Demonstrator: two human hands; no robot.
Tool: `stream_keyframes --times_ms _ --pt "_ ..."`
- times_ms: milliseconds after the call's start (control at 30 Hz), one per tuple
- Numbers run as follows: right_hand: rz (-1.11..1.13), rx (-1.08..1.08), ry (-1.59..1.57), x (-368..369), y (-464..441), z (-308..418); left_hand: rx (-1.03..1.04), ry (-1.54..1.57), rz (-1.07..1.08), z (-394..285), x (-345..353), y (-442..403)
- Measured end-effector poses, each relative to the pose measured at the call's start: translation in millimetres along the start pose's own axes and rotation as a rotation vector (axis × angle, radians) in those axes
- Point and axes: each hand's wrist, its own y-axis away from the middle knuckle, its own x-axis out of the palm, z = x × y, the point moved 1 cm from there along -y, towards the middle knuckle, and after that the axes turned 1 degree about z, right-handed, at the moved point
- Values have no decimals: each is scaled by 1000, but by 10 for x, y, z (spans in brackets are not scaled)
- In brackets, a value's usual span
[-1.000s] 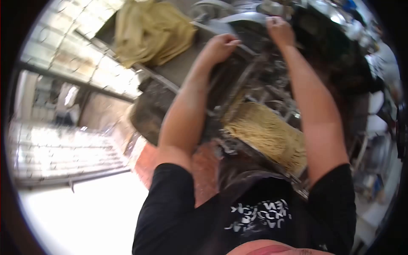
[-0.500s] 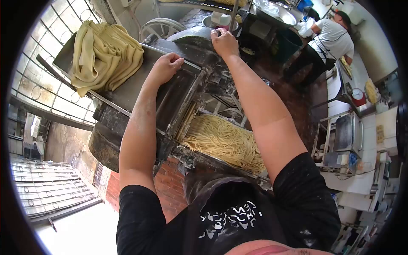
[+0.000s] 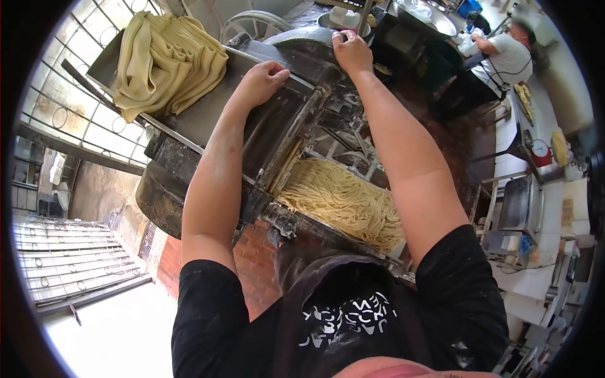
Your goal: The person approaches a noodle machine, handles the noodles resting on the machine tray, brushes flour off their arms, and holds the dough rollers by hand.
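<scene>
My left hand [image 3: 261, 83] is closed, resting at the metal rim of the machine's dark tray [image 3: 208, 120]; what its fingers hold, if anything, is hidden. Farther right, my right hand [image 3: 353, 53] curls at the end of the machine's rounded guard [image 3: 302, 36], its grip partly out of sight. A thick folded sheet of yellow dough [image 3: 167, 66] is heaped on the tray's far left part. Below the rollers, cut noodles [image 3: 340, 205] lie in a loose pile between my forearms.
A spoked wheel [image 3: 255, 25] stands behind the machine. At the upper right, a person in a white shirt [image 3: 507, 60] works at a counter with a red scale [image 3: 540, 150]. Barred windows [image 3: 63, 94] line the left, above brick flooring [image 3: 258, 271].
The view has shifted slightly, so the machine sits farther right and higher. Both hands keep nearly the same places on it. The person in white has turned a little and handles a white bag.
</scene>
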Motion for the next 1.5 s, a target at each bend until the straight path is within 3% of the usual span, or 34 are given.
stream_keyframes --times_ms 567,767,1500 --pt "-60 -67 -47 77 -14 -99 12 -26 -17 11 20 -15" --pt "-179 -365 -4 76 43 -134 14 -76 -15 -23 22 -14" --pt "-144 -237 -23 15 82 -57 29 -32 -8 -40 41 31"
